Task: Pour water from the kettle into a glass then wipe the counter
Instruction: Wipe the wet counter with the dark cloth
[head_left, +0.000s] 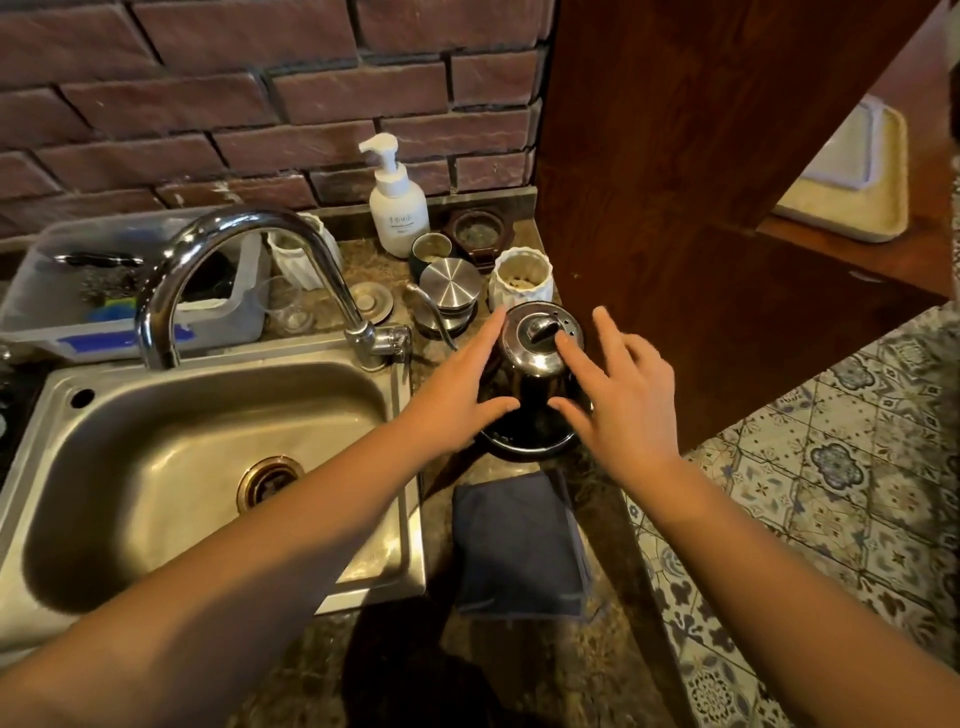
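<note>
Flanking the kettle (535, 364) from both sides, the two hands hover with it standing upright between them, its long axis vertical and its lid knob facing up. The left hand (457, 395) sits just beside the kettle's left wall, fingers (488, 332) spread and empty, thumb reaching toward the lower body. The right hand (623, 400) is equally close on the other side, its fingers also spread, one fingertip over the lid; whether it touches is unclear. Neither hand grips anything yet. The kettle rests on its dark base near the right edge of the surface (613, 519), just past the sink's (208, 457) right rim. The glass (285, 306) stands well apart, behind the faucet (249, 280) toward the back edge. A folded dark cloth (519, 545) lies on the surface nearer the person, just in front of the kettle.
</note>
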